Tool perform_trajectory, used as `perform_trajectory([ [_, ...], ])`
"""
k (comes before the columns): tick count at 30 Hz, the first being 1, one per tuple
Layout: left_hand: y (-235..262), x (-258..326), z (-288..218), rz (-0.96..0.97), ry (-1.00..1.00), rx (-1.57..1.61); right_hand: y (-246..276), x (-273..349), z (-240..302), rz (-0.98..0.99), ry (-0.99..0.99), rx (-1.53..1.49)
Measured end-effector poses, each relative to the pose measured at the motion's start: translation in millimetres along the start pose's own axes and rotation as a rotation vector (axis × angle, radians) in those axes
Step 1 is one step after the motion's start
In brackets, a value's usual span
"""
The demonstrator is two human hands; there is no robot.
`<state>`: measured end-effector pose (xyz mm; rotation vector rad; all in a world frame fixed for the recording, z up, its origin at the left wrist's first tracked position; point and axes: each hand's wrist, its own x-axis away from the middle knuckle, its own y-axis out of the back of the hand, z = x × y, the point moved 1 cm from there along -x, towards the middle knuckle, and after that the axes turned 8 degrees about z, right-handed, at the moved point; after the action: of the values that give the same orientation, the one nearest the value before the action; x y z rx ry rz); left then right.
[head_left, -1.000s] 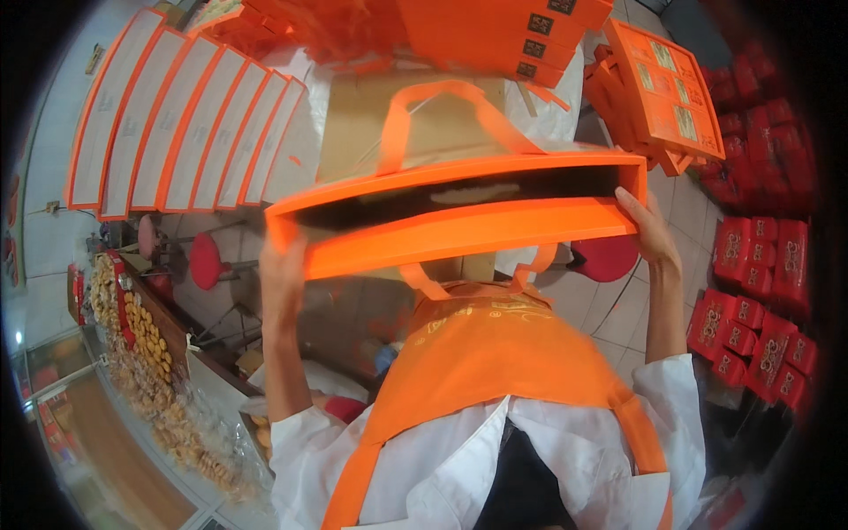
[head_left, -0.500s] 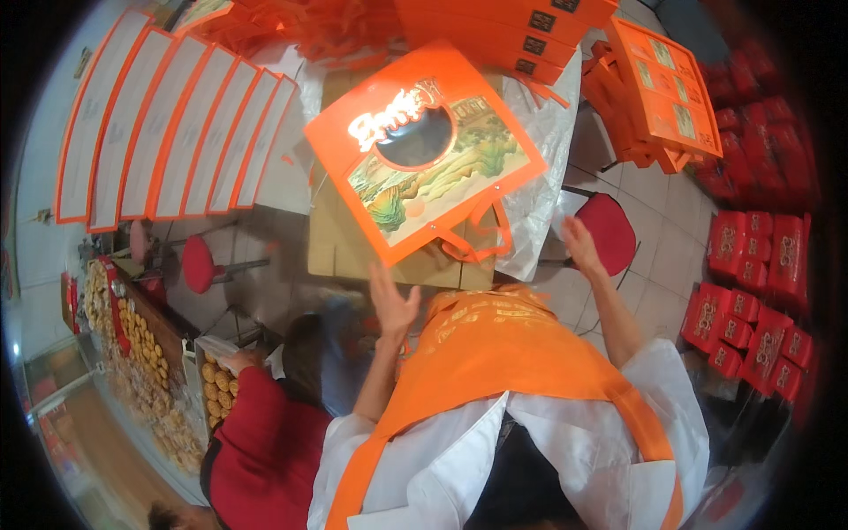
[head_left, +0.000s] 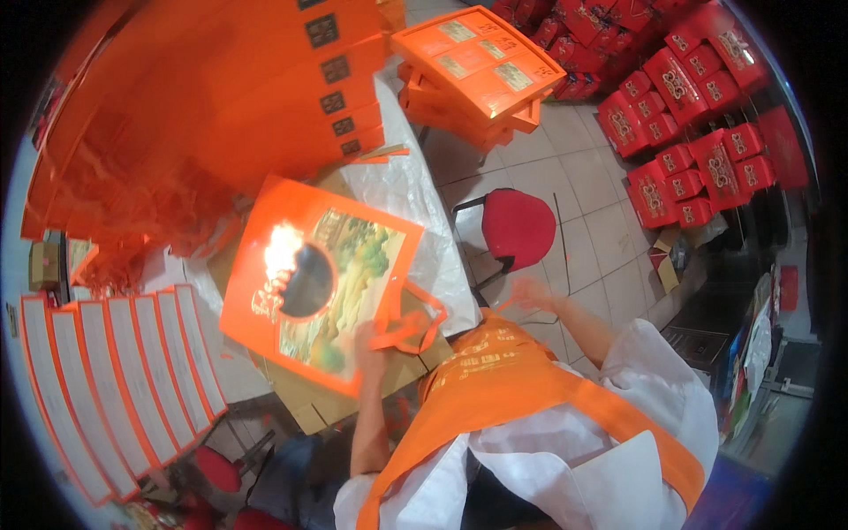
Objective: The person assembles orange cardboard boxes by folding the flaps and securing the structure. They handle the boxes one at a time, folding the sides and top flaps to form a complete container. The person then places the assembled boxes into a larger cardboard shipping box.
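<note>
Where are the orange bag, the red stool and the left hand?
orange bag (head_left: 300, 291), head view, on its printed front face.
red stool (head_left: 518, 227), head view, on the round seat.
left hand (head_left: 369, 346), head view, on the back of the hand at the bag's lower edge.

Worktable (head_left: 415, 199) covered in clear plastic is carrying flat cardboard (head_left: 309, 397); orange printed bag (head_left: 318, 283) is lying on it, stacked orange boxes (head_left: 291, 97) beside.

Head fisheye cam; looks steeply down; close over table (head_left: 415, 190)
</note>
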<state>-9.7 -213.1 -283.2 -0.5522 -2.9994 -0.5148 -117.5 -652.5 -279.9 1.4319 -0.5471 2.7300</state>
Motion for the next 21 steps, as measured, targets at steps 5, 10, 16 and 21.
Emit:
perform_trajectory([
  [5,52,5,22,-0.314,0.625,0.173,18,-37,166,-0.206,0.165,-0.245],
  [10,62,-29,-89,-0.205,0.81,-0.042,82,-148,291,-0.384,0.388,-0.447],
  [16,46,-27,-131,-0.486,0.448,-0.552,73,-215,342,-0.069,0.488,-0.671],
  [21,-38,-94,-178,-0.539,0.404,0.063,95,-231,337,-0.183,0.775,-0.828],
])
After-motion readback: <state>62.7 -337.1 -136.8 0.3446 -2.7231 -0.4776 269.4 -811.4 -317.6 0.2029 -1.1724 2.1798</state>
